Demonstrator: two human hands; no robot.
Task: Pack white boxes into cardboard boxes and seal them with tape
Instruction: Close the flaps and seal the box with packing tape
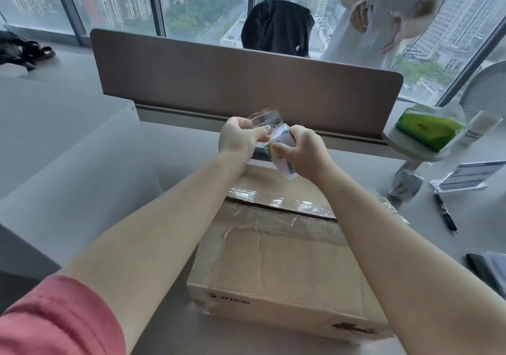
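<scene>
My left hand [241,138] pinches the clear tape [264,120]; my right hand [304,152] grips the tape roll [279,146] above the cardboard box [273,259] at the desk's [95,190] near edge.

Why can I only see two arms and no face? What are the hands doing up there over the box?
The camera sits on the person's head and looks down, so you see only their own arms. There is just this one picture. The left hand pinches a strip of clear tape, and the right hand grips the tape roll with its fingers curled round it. Below them, on the grey table, lies a closed cardboard box with shiny tape already across its top. To the right lie a black pen and a green packet.
</scene>
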